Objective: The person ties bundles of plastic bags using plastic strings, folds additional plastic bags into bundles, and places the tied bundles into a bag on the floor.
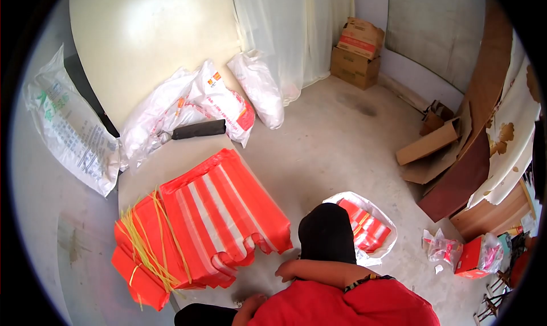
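Note:
A stack of red-and-white striped plastic bags [219, 201] lies on a low surface in front of me, its right edge hanging over in folds. Loose yellow ties [149, 243] lie across the red plastic at the left. My right hand [286, 269] is just beyond my knee, near the drooping edge of the stack; its fingers are mostly hidden. Lower down, my left hand [254, 302] is close to my other leg, partly covered by my red sleeve. What either hand holds, if anything, cannot be made out.
A white sack [386, 215] with red-and-white bundles stands right of my knee. Behind the stack lie stuffed white sacks [165, 104] and a black roll [199, 129]. Cardboard boxes [356, 67] stand at the back; flattened cardboard [430, 144] leans at the right.

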Demonstrator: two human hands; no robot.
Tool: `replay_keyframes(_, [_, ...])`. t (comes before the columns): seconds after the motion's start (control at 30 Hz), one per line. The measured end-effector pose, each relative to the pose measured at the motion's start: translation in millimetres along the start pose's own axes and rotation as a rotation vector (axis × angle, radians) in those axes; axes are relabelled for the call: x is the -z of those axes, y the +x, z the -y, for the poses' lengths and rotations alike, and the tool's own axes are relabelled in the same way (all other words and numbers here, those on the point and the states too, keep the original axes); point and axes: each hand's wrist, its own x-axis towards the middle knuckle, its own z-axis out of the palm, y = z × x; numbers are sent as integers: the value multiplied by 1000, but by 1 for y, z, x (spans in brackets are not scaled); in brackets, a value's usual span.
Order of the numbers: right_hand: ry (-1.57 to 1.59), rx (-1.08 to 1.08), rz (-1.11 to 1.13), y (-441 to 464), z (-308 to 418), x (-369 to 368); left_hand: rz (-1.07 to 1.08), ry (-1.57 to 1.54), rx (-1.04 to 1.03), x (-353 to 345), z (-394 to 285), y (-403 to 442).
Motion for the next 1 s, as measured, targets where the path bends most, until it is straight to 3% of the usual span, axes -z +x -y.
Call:
replay_keyframes(0.1, [-21,-9,3,-5,4,4,-41,168,-37,5,-33,-18])
replay_keyframes(0.2, [-28,-4,-7,-8,7,5,-19,159,-6,-4,21,16])
replay_keyframes(0.3, [-33,5,-3,-10,9,10,47,150,50,5,-14,-6])
replay_keyframes(0.43, [-44,39,-5,-3,12,10,-80,180,10,5,-26,-27])
replay_keyframes(0.8, [-73,73,3,4,26,14,-139,288,22,1,-6,-19])
replay_keyframes(1.0, [-93,48,28,0,25,14,-149,274,169,1,-14,-22])
